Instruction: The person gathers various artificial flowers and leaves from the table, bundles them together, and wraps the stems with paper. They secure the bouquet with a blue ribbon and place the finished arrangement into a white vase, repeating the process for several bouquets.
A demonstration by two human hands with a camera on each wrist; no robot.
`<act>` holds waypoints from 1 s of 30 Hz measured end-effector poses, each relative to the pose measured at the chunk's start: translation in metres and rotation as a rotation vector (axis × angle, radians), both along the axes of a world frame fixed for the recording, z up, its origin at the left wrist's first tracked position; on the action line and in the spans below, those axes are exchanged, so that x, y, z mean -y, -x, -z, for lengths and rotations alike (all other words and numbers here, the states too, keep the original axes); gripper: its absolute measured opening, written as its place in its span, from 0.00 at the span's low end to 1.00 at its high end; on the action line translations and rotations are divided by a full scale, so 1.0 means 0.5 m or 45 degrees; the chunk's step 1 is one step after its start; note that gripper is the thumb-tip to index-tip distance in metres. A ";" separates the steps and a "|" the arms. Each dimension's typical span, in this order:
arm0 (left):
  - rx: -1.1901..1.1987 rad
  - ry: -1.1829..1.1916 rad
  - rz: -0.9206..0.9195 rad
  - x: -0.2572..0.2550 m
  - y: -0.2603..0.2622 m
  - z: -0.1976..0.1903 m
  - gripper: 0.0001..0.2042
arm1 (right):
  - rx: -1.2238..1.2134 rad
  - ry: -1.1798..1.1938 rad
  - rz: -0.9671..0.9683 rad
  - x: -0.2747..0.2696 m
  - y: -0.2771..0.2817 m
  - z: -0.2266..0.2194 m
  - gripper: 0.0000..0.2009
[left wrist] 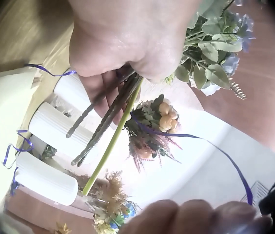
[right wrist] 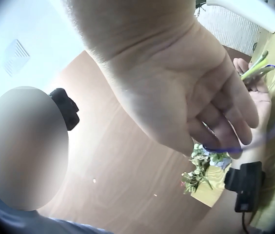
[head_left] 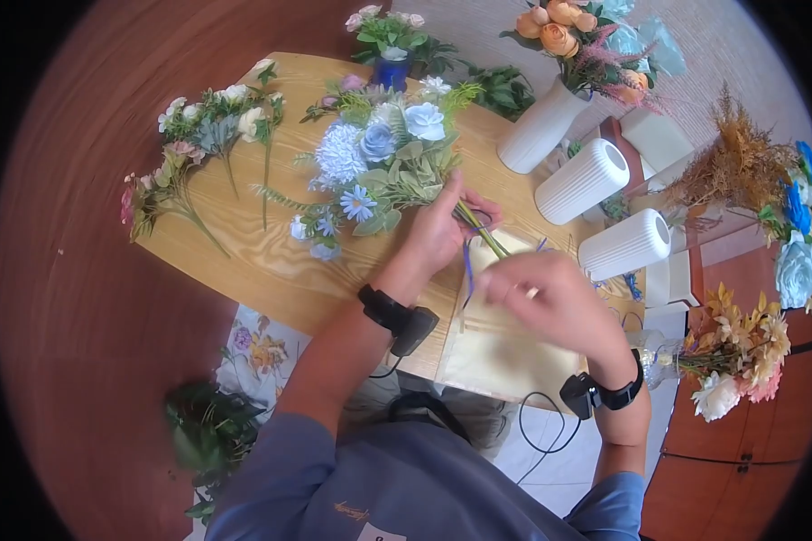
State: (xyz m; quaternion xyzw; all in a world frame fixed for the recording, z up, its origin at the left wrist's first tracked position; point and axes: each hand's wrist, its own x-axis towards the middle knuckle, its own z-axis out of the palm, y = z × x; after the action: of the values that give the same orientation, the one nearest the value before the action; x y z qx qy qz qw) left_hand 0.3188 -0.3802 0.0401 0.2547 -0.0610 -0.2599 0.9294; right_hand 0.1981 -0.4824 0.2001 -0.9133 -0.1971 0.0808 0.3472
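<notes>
A bouquet of blue and white flowers [head_left: 379, 158] lies on the wooden table [head_left: 244, 257], heads pointing left. My left hand [head_left: 442, 230] grips its bundled green stems [head_left: 484, 237], which in the left wrist view stick out below the left hand [left wrist: 127, 44] as stems [left wrist: 110, 122]. A thin purple ribbon [left wrist: 201, 141] runs from the stems to my right hand [head_left: 537, 288]. In the right wrist view the curled fingers of the right hand [right wrist: 196, 107] pinch the ribbon [right wrist: 225, 149]. The right hand hovers over a cream paper sheet [head_left: 501, 347].
Two empty white ribbed vases [head_left: 584, 180] [head_left: 627, 245] lie or lean just right of the hands. A third vase [head_left: 543, 126] holds orange flowers. Loose flower sprays [head_left: 212, 126] [head_left: 167, 194] lie on the table's left part. A blue vase [head_left: 390, 68] stands at the far edge.
</notes>
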 end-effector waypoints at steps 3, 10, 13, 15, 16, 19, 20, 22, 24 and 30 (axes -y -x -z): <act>0.030 0.015 0.010 -0.001 0.004 -0.003 0.22 | 0.077 -0.087 0.545 0.036 -0.044 0.034 0.13; 0.078 0.070 0.036 -0.003 0.010 -0.013 0.22 | -0.123 -0.435 0.455 0.101 -0.101 0.169 0.27; 0.125 0.064 0.094 -0.004 0.010 -0.007 0.23 | -0.163 -0.476 0.408 0.095 -0.109 0.186 0.29; 0.152 0.065 0.144 -0.006 0.008 -0.003 0.23 | -0.422 -0.600 0.407 0.086 -0.115 0.181 0.30; 0.181 0.069 0.152 -0.007 0.008 -0.002 0.23 | -0.425 -0.599 0.406 0.082 -0.116 0.178 0.30; 0.200 0.026 0.114 0.000 0.009 0.000 0.23 | -0.506 -0.639 0.340 0.072 -0.118 0.176 0.30; 0.192 -0.023 0.068 0.003 0.010 0.000 0.23 | -0.452 -0.589 0.368 0.069 -0.118 0.176 0.31; 0.192 -0.035 0.074 -0.001 0.012 -0.003 0.23 | -0.396 -0.536 0.395 0.060 -0.116 0.179 0.32; 0.192 -0.046 0.076 -0.002 0.010 -0.001 0.23 | -0.174 -0.350 0.496 0.048 -0.112 0.189 0.33; 0.132 -0.126 -0.032 0.004 0.007 -0.001 0.22 | 0.300 -0.064 0.499 0.027 -0.108 0.194 0.33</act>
State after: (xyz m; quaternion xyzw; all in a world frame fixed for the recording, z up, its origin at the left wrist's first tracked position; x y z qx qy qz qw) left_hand 0.3152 -0.3821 0.0406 0.3143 -0.0928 -0.2375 0.9144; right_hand 0.2520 -0.4961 0.1032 -0.9282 -0.0570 -0.1004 0.3536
